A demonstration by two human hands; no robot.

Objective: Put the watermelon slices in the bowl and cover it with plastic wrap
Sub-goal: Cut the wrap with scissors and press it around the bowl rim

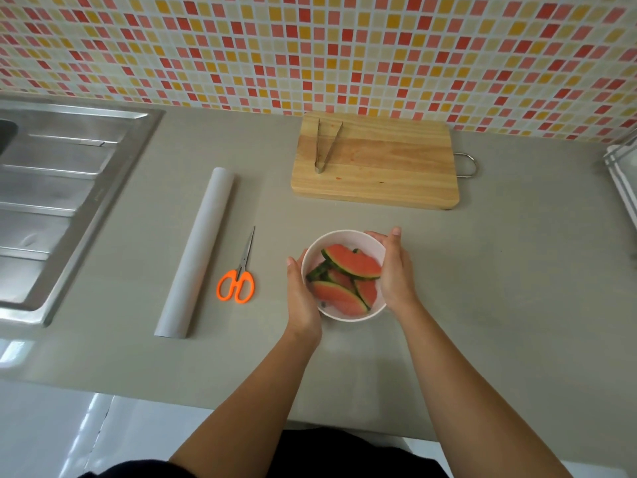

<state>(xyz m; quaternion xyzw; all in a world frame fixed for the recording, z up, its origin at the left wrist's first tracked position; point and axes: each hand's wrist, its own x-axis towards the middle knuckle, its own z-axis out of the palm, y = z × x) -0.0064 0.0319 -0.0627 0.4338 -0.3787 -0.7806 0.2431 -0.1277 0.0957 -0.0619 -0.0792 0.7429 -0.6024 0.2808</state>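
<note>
Near the middle of the grey countertop (pixel 499 270) stood a round white bowl (pixel 346 317), and inside it lay several red watermelon slices with green rinds (pixel 355 265), piled across one another. Both hands held the bowl. The left hand (pixel 303 298) cupped its left wall, thumb along the rim and fingers wrapped round the outside. The right hand (pixel 396 274) clasped the right side, fingers curled over the far rim. Whether a film already lay over the bowl's mouth could not be told.

Left of the bowl lay a pair of steel scissors with orange handles (pixel 239 276), blades pointing far, and further left a long white roll of plastic wrap (pixel 196 253) — both well apart from the hands. Beyond the bowl, against the red-and-yellow mosaic tile wall (pixel 310 46), sat a pale wooden cutting board (pixel 396 174) with metal tongs (pixel 325 146) resting on its left part. At the far left was a stainless steel sink (pixel 62 188).
</note>
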